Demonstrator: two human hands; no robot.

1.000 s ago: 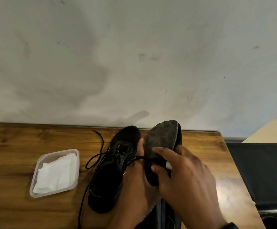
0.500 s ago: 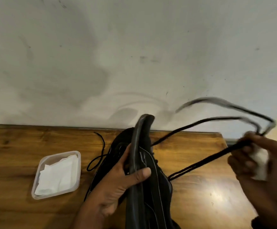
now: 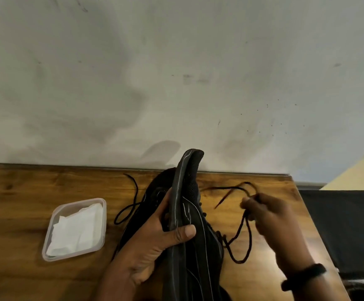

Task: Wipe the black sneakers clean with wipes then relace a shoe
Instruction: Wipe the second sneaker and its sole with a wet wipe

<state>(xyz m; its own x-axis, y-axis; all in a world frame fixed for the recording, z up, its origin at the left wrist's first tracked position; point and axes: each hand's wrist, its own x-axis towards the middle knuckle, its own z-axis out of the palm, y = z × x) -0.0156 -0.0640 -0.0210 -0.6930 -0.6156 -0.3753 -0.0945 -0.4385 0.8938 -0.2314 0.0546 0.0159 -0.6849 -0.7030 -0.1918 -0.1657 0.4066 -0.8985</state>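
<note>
left hand (image 3: 155, 242): clasping held sneaker (image 3: 189, 213), on edge, toe up | right hand (image 3: 272, 222): pinching lace (image 3: 240, 262) right of held sneaker | second sneaker (image 3: 153, 189), wipe tub (image 3: 77, 229): left of it | risk: tangling lace or losing held sneaker through hard tug

Dim, soft light; motion-blurred edges

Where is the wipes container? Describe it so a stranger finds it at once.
Start at the wooden table against the pale wall. Left of the black sneaker lying flat on it, and apart from it, sits a shallow clear plastic tub holding folded white wipes. It is the only pale, see-through thing there; its neighbours are black.
</note>
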